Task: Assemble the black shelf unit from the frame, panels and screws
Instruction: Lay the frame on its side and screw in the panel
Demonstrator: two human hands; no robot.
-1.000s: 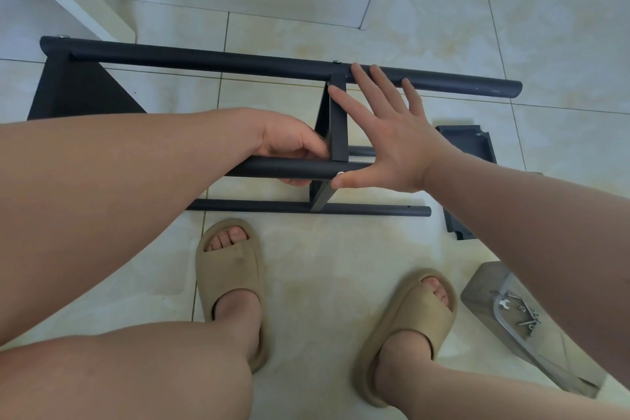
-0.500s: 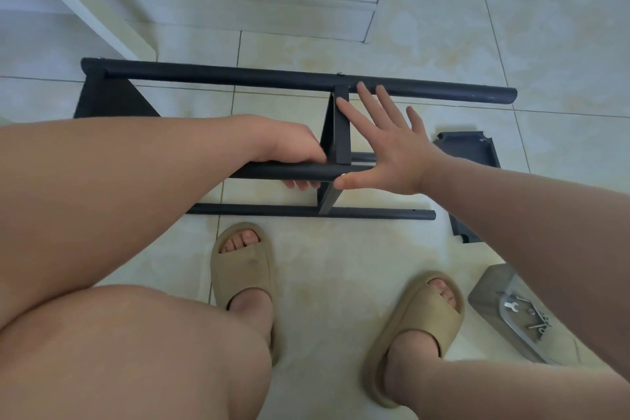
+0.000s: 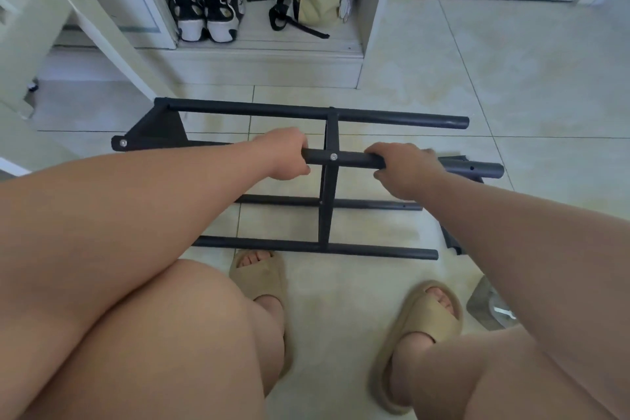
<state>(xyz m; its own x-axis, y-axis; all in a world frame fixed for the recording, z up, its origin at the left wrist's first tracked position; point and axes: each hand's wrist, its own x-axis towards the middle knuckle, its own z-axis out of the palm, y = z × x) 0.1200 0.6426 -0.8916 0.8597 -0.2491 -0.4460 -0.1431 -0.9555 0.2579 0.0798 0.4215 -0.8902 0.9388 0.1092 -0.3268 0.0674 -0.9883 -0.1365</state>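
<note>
Your right hand (image 3: 402, 169) has left its flat, open press against the upright panel (image 3: 329, 181) and now wraps the top rail (image 3: 344, 157), matching your left hand (image 3: 288, 153). Both grips are clenched on that rail, one each side of the panel and its screw (image 3: 333, 156). The frame (image 3: 306, 112) lies on the floor just beyond your feet, its long axis running left to right. Both hands sit about equally near the joint, so any lift or turn should pivot around it.

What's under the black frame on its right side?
A black panel lies on the floor tiles, showing beyond the frame. The right forearm covers most of it, so its shape cannot be seen.
</note>
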